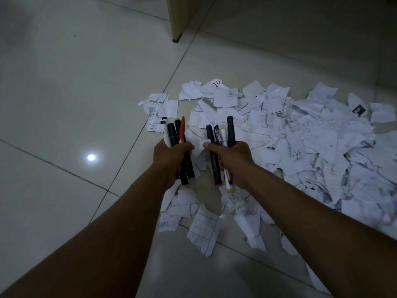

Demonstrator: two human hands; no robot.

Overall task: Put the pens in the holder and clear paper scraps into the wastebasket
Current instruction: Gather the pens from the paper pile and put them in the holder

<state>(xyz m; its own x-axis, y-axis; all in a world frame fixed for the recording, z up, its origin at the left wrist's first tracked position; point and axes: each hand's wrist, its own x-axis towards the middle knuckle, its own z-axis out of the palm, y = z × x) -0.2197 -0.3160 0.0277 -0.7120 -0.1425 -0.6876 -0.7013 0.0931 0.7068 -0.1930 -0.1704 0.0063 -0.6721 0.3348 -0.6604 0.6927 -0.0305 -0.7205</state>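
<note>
Floor: we are looking down at pale tiles; a wooden leg is standing far ahead.
Scraps: they are lying in a wide heap under and right of our hands.
Left hand: we are gripping a pen bunch, fingers curled tight.
Right hand: we are gripping a second bunch, held above the scraps.

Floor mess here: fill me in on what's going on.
A person holds a fistful of pens in each hand over the pale tiled floor. The left hand grips a bundle of black, white and red pens; the right hand grips mostly black markers. A spread of torn white paper scraps lies uncollected. No holder or wastebasket is in view.
</note>
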